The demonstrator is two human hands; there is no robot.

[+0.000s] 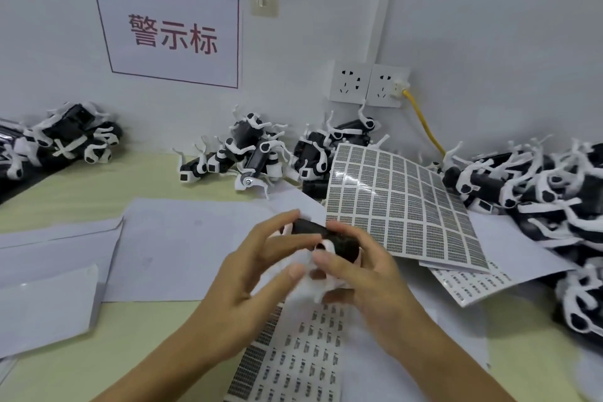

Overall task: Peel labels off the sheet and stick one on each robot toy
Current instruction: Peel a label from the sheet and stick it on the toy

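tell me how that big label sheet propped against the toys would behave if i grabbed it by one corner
The label sheet would probably flop: it already bows where it leans on the toy pile. Its glossy glare suggests a slick surface. It looks thin, so likely light.

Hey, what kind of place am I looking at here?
Probably a small factory labelling station: piles of identical black-and-white robot toys along the wall, gridded label sheets on the table, and both hands holding one toy.
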